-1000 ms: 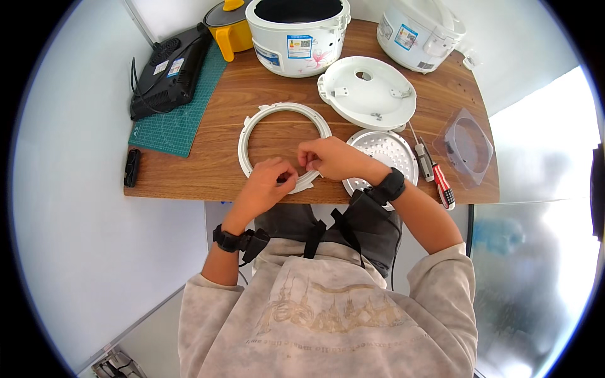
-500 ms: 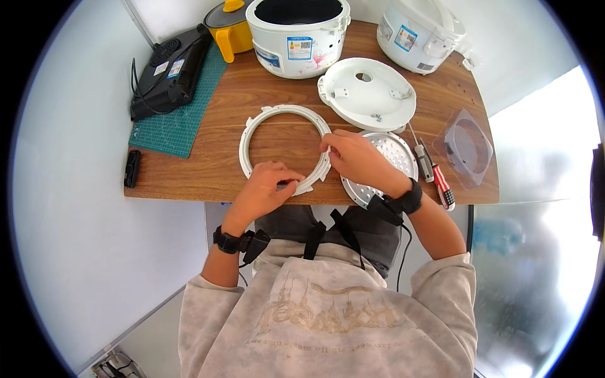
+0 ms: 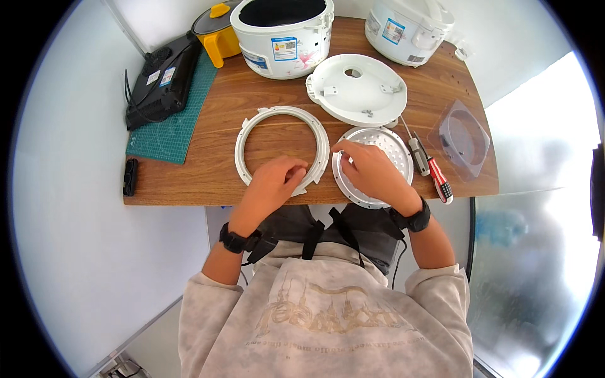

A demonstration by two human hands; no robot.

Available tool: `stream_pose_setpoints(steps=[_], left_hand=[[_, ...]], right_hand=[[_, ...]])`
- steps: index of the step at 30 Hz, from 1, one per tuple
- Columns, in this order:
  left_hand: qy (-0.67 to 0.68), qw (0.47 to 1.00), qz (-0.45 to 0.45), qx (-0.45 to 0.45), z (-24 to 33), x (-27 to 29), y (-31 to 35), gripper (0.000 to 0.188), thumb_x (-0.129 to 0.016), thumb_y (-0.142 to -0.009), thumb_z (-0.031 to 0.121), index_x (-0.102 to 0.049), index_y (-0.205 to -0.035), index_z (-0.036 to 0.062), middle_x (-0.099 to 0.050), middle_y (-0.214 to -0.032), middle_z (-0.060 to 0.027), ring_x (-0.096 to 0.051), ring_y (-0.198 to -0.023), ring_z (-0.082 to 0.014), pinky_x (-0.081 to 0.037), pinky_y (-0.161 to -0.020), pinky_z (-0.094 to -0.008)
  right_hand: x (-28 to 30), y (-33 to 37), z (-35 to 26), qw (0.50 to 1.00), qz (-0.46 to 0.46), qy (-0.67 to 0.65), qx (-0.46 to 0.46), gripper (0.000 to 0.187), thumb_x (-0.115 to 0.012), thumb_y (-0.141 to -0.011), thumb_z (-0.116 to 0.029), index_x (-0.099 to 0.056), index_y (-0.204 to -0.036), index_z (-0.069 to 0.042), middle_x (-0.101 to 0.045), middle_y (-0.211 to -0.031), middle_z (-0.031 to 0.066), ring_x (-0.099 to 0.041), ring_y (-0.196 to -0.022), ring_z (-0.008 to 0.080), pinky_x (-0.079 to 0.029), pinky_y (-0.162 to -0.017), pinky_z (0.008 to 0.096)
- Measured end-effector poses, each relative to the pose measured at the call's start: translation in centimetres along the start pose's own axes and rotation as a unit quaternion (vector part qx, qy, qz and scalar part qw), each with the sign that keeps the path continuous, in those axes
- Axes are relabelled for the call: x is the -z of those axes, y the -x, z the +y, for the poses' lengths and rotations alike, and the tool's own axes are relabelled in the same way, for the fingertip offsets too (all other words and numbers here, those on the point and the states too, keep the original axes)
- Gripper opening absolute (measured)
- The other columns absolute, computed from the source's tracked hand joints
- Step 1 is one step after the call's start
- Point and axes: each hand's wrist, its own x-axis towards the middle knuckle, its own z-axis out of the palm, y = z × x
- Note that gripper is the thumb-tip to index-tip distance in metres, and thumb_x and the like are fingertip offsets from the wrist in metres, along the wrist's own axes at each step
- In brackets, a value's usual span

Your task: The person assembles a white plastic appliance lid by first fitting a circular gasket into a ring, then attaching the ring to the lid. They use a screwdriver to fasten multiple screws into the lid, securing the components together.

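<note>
A white plastic ring [image 3: 321, 137] with small tabs lies flat on the table. My left hand [image 3: 274, 183] hovers at its near edge, fingers curled and thumb close to them; what they hold, if anything, is hidden. To the right lies a round silver metal plate [image 3: 394, 148] with many dimples and a rim of small holes. My right hand [image 3: 372, 169] is over this plate, its thumb and fingertips drawn together by the plate's left rim. I cannot make out what is between them. Behind the plate rests a white rice cooker lid [image 3: 356, 104] with small dark bits on it.
At the back stand a white rice cooker body [image 3: 283, 53], another white rice cooker [image 3: 406, 31] and a yellow pot [image 3: 220, 44]. A black appliance [image 3: 161, 82] lies on a green cutting mat [image 3: 170, 138]. Screwdrivers [image 3: 439, 179] and a clear plastic container [image 3: 463, 142] are at the right.
My right hand has left the ring's right side and moved right over the metal plate. My left hand has lifted slightly off the ring's near edge. The whole view has shifted a little.
</note>
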Motion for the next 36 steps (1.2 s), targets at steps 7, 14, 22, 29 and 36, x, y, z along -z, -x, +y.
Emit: stream_pose_setpoints(steps=[7, 14, 22, 29, 36], left_hand=[[0.062, 0.996, -0.019, 0.062, 0.4, -1.6, -2.4, 0.021, -0.073, -0.094, 0.010, -0.072, -0.113, 0.0018, -0.075, -0.097, -0.0104, -0.070, -0.082, -0.0168, -0.056, -0.077, -0.0298], [0.124, 0.987, -0.026, 0.096, -1.3, -1.9, -2.8, 0.024, -0.074, -0.092, 0.011, -0.072, -0.115, 0.0038, -0.075, -0.097, -0.0117, -0.071, -0.084, -0.0190, -0.057, -0.078, -0.0318], [0.099, 0.989, 0.019, 0.112, 0.0, -1.7, -2.5, 0.021, -0.073, -0.092, 0.008, -0.064, -0.109, 0.0008, -0.075, -0.092, -0.0096, -0.071, -0.081, -0.0137, -0.056, -0.074, -0.0279], [0.125, 0.983, 0.045, 0.126, 0.2, -1.8, -1.9, 0.022, -0.073, -0.092, 0.007, -0.056, -0.106, 0.0031, -0.073, -0.091, -0.0087, -0.070, -0.083, -0.0102, -0.054, -0.072, -0.0256], [0.138, 0.981, 0.004, 0.138, -0.6, -1.3, -2.5, 0.020, -0.071, -0.095, 0.010, -0.063, -0.110, 0.0009, -0.074, -0.092, -0.0079, -0.070, -0.082, -0.0107, -0.056, -0.071, -0.0256]], right_hand=[[0.5, 2.9, -0.8, 0.999, 0.014, -0.024, -0.028, 0.019, -0.057, -0.094, -0.008, -0.066, -0.110, -0.002, -0.071, -0.087, 0.0204, -0.068, -0.080, 0.0410, -0.053, -0.073, 0.0499], [-1.4, 3.1, 0.3, 0.997, 0.016, -0.068, 0.030, 0.023, -0.058, -0.093, -0.010, -0.066, -0.113, -0.002, -0.071, -0.092, 0.0204, -0.068, -0.084, 0.0401, -0.055, -0.076, 0.0492], [-4.1, 2.0, 0.0, 0.999, -0.033, -0.020, 0.023, 0.039, -0.059, -0.093, -0.012, -0.064, -0.130, -0.002, -0.067, -0.109, 0.0168, -0.067, -0.094, 0.0382, -0.054, -0.085, 0.0470], [-3.6, 1.8, -0.9, 0.997, -0.075, 0.016, -0.012, 0.040, -0.057, -0.095, -0.014, -0.064, -0.133, -0.003, -0.067, -0.110, 0.0155, -0.069, -0.094, 0.0365, -0.056, -0.082, 0.0463], [-4.3, 1.8, -0.1, 0.998, -0.056, 0.034, 0.025, 0.039, -0.057, -0.094, -0.012, -0.065, -0.132, -0.004, -0.069, -0.108, 0.0145, -0.068, -0.098, 0.0350, -0.056, -0.083, 0.0457]])
